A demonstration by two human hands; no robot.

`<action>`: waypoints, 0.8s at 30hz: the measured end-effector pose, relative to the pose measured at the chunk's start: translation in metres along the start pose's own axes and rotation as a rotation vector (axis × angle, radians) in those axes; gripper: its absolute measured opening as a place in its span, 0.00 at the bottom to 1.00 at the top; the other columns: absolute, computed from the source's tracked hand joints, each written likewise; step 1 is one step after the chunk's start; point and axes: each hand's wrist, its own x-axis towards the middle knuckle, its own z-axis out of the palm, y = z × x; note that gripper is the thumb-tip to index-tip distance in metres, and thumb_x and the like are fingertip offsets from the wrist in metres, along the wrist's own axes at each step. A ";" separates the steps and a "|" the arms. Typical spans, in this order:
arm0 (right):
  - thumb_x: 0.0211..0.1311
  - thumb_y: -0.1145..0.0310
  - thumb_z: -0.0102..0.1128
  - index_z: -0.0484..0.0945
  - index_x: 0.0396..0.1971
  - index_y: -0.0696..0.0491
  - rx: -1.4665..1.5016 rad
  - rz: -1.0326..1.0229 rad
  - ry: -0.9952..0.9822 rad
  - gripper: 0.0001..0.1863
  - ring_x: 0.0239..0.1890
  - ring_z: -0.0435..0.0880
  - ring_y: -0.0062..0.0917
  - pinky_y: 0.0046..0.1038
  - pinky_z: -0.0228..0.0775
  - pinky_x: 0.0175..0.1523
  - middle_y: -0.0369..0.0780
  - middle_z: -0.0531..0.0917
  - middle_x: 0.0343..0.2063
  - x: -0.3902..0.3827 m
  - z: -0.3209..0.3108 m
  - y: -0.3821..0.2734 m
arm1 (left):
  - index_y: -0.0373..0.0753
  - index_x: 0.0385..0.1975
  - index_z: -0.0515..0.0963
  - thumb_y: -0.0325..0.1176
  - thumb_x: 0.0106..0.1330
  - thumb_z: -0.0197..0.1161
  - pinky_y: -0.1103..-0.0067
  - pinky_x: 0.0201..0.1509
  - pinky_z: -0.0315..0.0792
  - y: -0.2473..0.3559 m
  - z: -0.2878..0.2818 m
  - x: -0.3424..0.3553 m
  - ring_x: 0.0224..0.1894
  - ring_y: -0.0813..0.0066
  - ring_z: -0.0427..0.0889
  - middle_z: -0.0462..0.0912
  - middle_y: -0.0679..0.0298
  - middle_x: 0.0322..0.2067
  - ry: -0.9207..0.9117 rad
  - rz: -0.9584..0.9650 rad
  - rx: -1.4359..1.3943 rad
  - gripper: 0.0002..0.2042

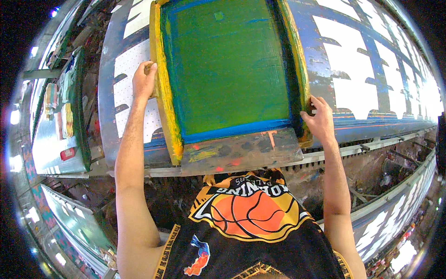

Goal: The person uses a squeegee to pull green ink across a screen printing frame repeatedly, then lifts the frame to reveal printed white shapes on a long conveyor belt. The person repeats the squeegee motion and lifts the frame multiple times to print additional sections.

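Note:
A large screen printing frame (232, 69) with green mesh, blue taped margins and yellow-stained side bars lies flat on the long table before me. My left hand (145, 80) grips its left bar, thumb on top and fingers curled around the outer side. At the lower right side of the frame, my right hand (318, 115) is closed around the bar's outer edge, its fingertips partly hidden. A paint-smeared board (241, 151) joins the frame's near end and juts over the table edge. White cut fabric pieces (344, 60) lie on the dark table on both sides.
The dark printing table (320, 132) runs far to the right with rows of white pieces, a metal rail (362, 148) along its near edge. On the left another table (51, 139) holds folded cloths (65, 118) and a red packet (68, 154). Behind me stands another table with white pieces (390, 223).

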 end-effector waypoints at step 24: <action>0.59 0.70 0.76 0.77 0.67 0.62 0.044 0.086 -0.153 0.35 0.50 0.86 0.47 0.41 0.83 0.55 0.53 0.83 0.52 -0.015 -0.020 0.061 | 0.36 0.55 0.83 0.54 0.79 0.61 0.61 0.63 0.79 0.040 0.063 -0.019 0.57 0.50 0.88 0.90 0.49 0.53 0.043 0.006 0.150 0.24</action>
